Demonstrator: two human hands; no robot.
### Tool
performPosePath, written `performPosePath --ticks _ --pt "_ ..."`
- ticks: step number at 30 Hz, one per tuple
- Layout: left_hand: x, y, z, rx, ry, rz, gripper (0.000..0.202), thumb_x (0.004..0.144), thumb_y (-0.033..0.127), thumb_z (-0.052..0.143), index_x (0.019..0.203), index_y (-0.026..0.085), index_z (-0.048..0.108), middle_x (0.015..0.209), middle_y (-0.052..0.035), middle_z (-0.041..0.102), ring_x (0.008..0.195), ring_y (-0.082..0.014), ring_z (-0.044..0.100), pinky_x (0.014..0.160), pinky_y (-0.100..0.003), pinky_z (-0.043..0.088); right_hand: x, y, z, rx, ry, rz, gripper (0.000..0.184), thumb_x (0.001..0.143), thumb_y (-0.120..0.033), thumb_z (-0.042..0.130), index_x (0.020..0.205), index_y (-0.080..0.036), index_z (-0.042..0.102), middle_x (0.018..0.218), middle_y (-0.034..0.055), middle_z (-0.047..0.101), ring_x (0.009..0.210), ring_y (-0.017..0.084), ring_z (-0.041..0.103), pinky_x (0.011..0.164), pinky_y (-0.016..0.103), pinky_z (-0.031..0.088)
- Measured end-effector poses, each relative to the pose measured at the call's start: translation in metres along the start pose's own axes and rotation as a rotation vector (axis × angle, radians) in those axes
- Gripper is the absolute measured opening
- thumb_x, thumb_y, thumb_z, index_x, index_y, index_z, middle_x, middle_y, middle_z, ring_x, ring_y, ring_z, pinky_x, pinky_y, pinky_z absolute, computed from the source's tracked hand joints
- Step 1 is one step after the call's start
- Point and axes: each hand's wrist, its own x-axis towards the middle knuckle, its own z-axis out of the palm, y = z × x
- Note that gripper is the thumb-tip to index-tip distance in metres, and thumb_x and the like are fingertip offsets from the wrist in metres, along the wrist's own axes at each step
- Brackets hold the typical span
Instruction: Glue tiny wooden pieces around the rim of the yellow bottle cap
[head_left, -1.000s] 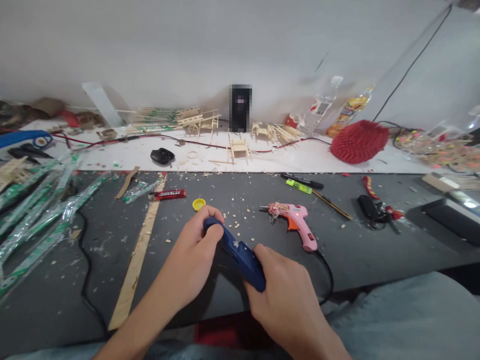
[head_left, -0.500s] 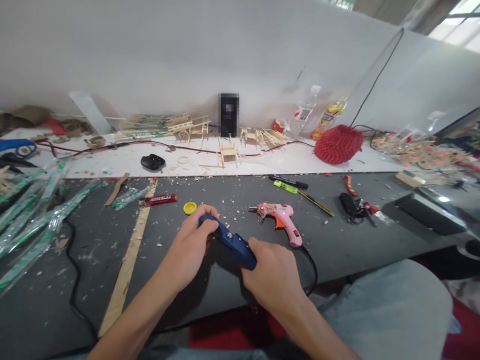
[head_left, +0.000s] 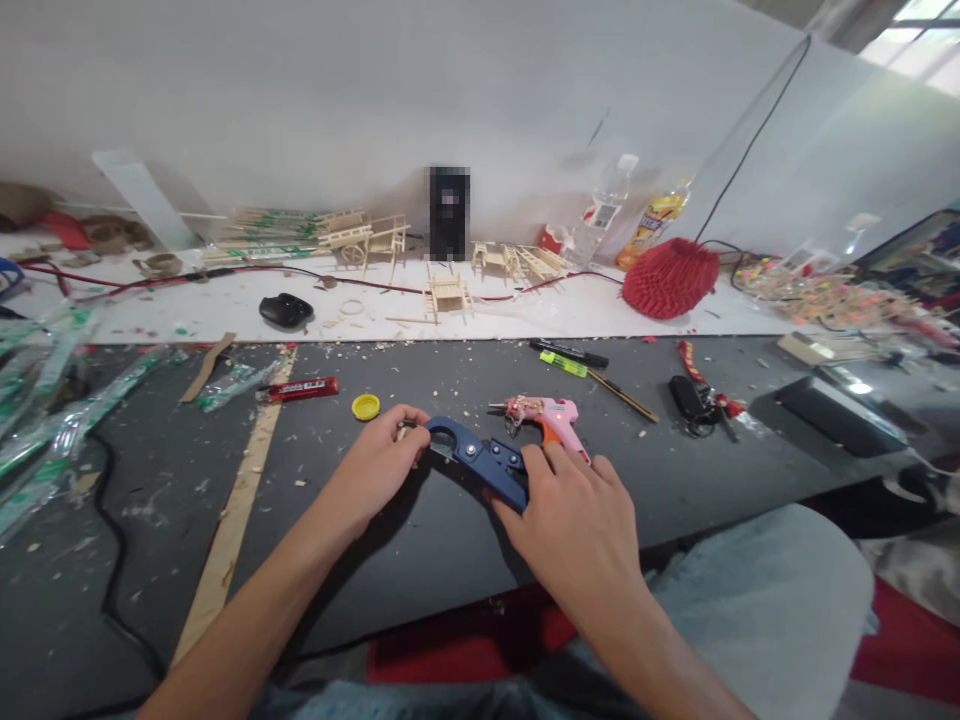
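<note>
A dark blue pipe cutter (head_left: 487,462) with a curved hooked jaw and silver screws is held above the grey table. My right hand (head_left: 577,515) is closed round its handle end. At the hooked end, my left hand (head_left: 386,455) has thumb and fingers pinched together against the jaw's tip. Something small and pale shows between those fingertips, too little to name. Behind my right hand lies a pink glue gun (head_left: 547,415) with an orange trigger, partly covered by the fingers. A yellow cap (head_left: 366,406) sits just beyond my left hand.
Left of the cap are a red tube (head_left: 309,388) and a wooden strip (head_left: 244,500). Plastic-wrapped sticks (head_left: 52,440) lie far left. Pens (head_left: 566,354) and keys (head_left: 690,400) are on the right. Small wooden models (head_left: 448,290) stand on the white ledge.
The pipe cutter has turned in my hands, so its hooked jaw and screws now face up. My right hand has shifted right and covers part of the glue gun. The view has shifted slightly.
</note>
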Motion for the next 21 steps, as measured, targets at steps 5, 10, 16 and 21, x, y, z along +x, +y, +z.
performPosePath --ticks 5,10,16,21 --pt "0.007 -0.008 -0.003 -0.010 0.019 0.038 0.039 0.109 0.040 0.077 0.142 0.019 0.069 0.141 -0.0119 0.074 0.116 -0.0295 0.077 0.097 -0.051 0.068 -0.002 0.009 0.007 -0.014 0.070 -0.016 0.046 0.091 -0.032 0.085 0.130 -0.009 0.077 0.119 0.0218 0.083 0.106 0.042 0.080 0.092 0.054 0.054" --pt "0.002 -0.009 -0.009 -0.058 0.002 0.099 0.035 0.110 0.042 0.075 0.135 0.018 0.071 0.129 -0.0097 0.076 0.103 -0.0251 0.078 0.088 -0.044 0.069 -0.009 0.020 0.010 0.037 0.135 0.004 0.058 0.094 -0.037 0.080 0.144 -0.009 0.072 0.125 0.0236 0.083 0.107 0.044 0.079 0.092 0.056 0.057" --pt "-0.037 -0.009 -0.019 -0.076 -0.047 0.251 0.026 0.114 0.048 0.061 0.121 0.025 0.069 0.080 0.0034 0.066 0.065 -0.0145 0.056 0.058 -0.024 0.047 -0.017 0.024 -0.003 0.706 0.029 0.221 0.054 0.097 -0.059 0.072 0.136 -0.021 0.078 0.126 0.0147 0.085 0.110 0.039 0.080 0.094 0.052 0.062" --pt "-0.067 -0.005 -0.019 -0.179 -0.082 0.239 0.027 0.105 0.048 0.063 0.090 0.026 0.063 0.073 0.0047 0.054 0.059 -0.0131 0.042 0.051 -0.022 0.035 -0.011 0.016 -0.009 1.168 -0.172 0.179 0.044 0.097 -0.064 0.074 0.105 -0.022 0.082 0.100 0.0073 0.084 0.088 0.028 0.077 0.074 0.034 0.062"
